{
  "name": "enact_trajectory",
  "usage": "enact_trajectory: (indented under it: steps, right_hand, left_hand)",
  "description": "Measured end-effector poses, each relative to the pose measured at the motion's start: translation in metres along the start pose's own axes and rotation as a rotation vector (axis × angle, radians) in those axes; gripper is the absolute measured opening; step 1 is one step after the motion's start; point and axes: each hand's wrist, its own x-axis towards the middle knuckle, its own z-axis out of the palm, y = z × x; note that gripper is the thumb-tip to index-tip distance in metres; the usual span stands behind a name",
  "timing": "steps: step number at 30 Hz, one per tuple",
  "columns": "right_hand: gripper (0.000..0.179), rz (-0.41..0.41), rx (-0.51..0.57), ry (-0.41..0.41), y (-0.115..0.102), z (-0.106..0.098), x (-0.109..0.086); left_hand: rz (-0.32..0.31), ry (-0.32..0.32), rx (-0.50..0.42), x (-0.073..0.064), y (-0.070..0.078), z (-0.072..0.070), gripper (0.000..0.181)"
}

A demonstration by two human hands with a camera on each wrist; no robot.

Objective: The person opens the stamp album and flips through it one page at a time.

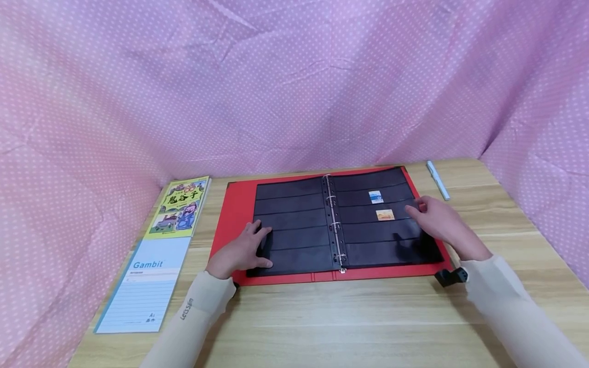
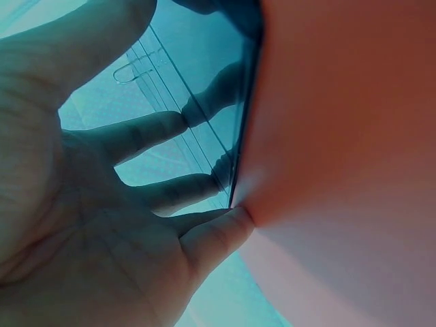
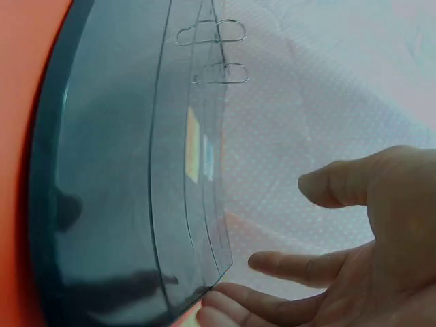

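A red ring binder (image 1: 234,209) lies spread on the table with black pocket pages on both sides of its metal rings (image 1: 335,225). My left hand (image 1: 241,249) rests at the left page (image 1: 294,239), fingers spread; in the left wrist view, fingertips (image 2: 167,122) touch the glossy sheet by its edge. Two small stamps sit in the right page (image 1: 368,251): a blue-and-white one (image 1: 376,197) and, one row below, an orange one (image 1: 385,215). Beside that page's right edge is my right hand (image 1: 436,221), fingers loosely bent and thumb apart, nothing held between them.
Left of the binder lie a yellow illustrated book (image 1: 177,209) and, nearer me, a light-blue Gambit notebook (image 1: 144,291). A pale blue pen (image 1: 438,180) lies at the back right of the wooden table (image 1: 340,322). Pink dotted cloth (image 1: 285,92) hangs behind and along the sides.
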Motion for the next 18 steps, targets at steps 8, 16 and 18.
enact_trajectory:
  steps: [8, 16, 18]
  right_hand:
    - [0.069, -0.095, 0.008, 0.057, -0.008, -0.006, -0.012]
    - [0.052, -0.329, 0.112, 0.033, -0.021, -0.014, -0.025]
    - [0.046, -0.431, 0.136, 0.007, -0.024, -0.014, -0.027]
  left_hand:
    - [0.002, 0.001, 0.004, 0.000, 0.001, -0.001, 0.088]
    - [-0.005, -0.003, 0.005, 0.001, 0.001, 0.000, 0.088]
    - [-0.007, -0.003, 0.009, 0.001, 0.001, 0.000, 0.089]
